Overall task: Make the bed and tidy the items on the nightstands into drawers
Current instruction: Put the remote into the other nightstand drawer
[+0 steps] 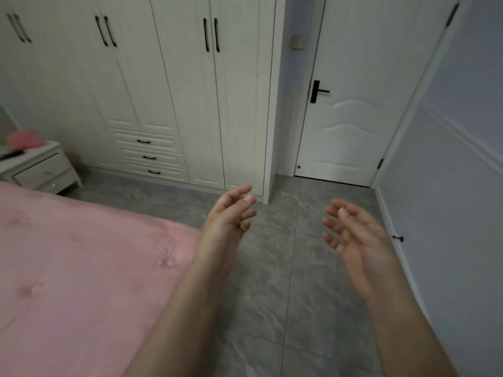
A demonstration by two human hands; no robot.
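Hands hung empty over the grey floor [272, 268]: left hand [228, 221] and right hand [356, 238] loosely spread, grasping nothing. Near left lay the bed [81, 268] under its smooth pink cover. Far left stood a nightstand [40, 170], drawer shut, a blurred pink item [24, 140] on top. Walking out the door [351, 104] would likely leave it untidied.

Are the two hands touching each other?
Apart. The head view shows the left hand and right hand held open, with grey floor plainly visible between them.
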